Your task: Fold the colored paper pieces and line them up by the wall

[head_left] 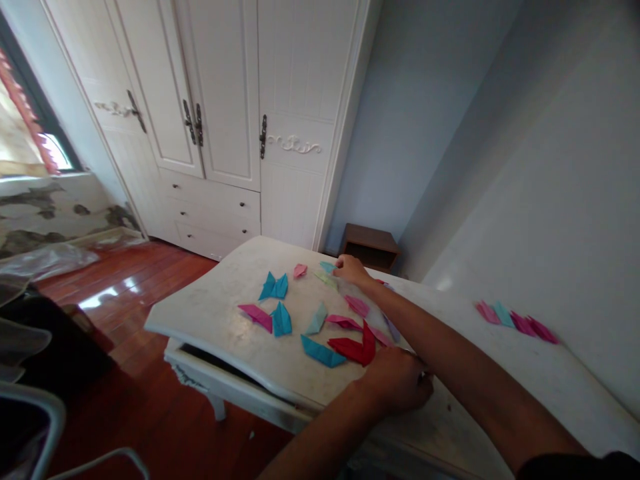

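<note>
Several folded paper pieces in blue, pink, red and pale green lie scattered on a white marble-look table. My right hand reaches to the far edge of the table, its fingers curled down onto a pale green piece beside a small teal piece. My left hand rests near the front of the table, fingers curled under, right next to a red folded piece. What its fingers hold is hidden. A blue pair and a magenta piece lie further left.
A small row of pink and teal folded pieces lies apart at the right, near the wall. Behind the table stand a white wardrobe and a low brown stool. Red wooden floor is at the left, with a chair frame at bottom left.
</note>
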Available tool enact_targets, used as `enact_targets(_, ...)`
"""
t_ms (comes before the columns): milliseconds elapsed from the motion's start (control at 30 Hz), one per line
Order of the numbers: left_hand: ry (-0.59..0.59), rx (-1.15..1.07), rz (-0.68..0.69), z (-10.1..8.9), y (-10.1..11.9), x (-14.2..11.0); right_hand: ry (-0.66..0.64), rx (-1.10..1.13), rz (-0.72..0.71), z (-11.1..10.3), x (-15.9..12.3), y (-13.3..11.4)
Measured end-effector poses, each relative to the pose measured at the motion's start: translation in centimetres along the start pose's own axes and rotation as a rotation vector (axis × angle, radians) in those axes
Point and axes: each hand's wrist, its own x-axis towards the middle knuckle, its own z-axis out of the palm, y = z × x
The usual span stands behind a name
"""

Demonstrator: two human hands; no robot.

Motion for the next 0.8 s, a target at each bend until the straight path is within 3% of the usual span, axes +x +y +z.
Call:
enact_targets(200,-0.017,0.021,0.039,-0.3,0.0,-0.1,-0.039,0.429,-0.001,-1.8,-4.3,0.9)
enact_targets(367,-0.030,0.041,0.047,-0.6,0.2,-0.2,-0.243,1.089,0.031,-4.5,-9.6,2.7)
enact_targets(433,-0.023,0.046,0.052,-0.7,0.2,-0.2,-0.273,1.229,0.056,-5.7,-11.5,3.3)
enact_targets(633,0.016,-0.028,0.053,-0.8,0.5,-0.1,-0.079,1.325,0.125,-7.8,-16.3,4.3)
enact_targets(800,0.109,-0.318,-0.034,-1.2,0.6,-0.1,0.075,1.294,0.116,-8.6,-19.6,5.0)
